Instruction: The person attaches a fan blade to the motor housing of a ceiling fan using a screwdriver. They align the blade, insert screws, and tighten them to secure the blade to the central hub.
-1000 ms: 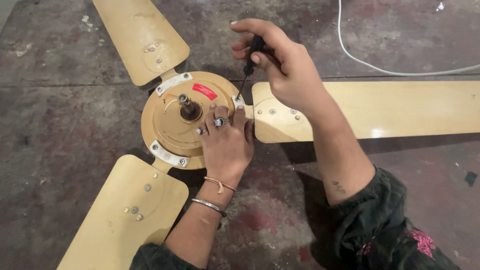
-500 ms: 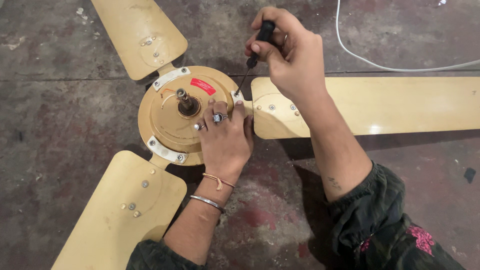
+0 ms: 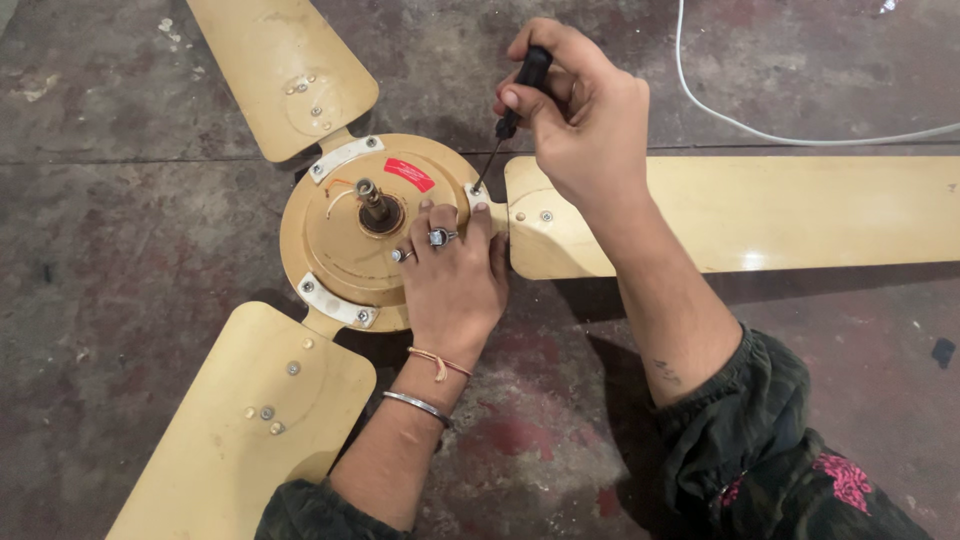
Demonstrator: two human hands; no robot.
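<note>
A cream ceiling fan lies flat on the stained floor, its round motor housing (image 3: 335, 235) facing up with a short shaft in the middle and a red label beside it. My left hand (image 3: 452, 275), wearing rings, presses palm down on the housing's right edge. My right hand (image 3: 582, 118) grips a black-handled screwdriver (image 3: 512, 110), tilted, with its tip on a screw at the white bracket where the right blade (image 3: 760, 212) joins the housing. My left fingertips rest right beside that screw.
Two more blades reach out from the housing, one to the upper left (image 3: 283, 68) and one to the lower left (image 3: 250, 425). A white cable (image 3: 760, 125) curves over the floor at the upper right. A small dark scrap (image 3: 943, 351) lies at the right edge.
My right hand has lifted and shifted a little right on the screwdriver handle. The left hand stays pressed on the housing. The view has drifted slightly.
</note>
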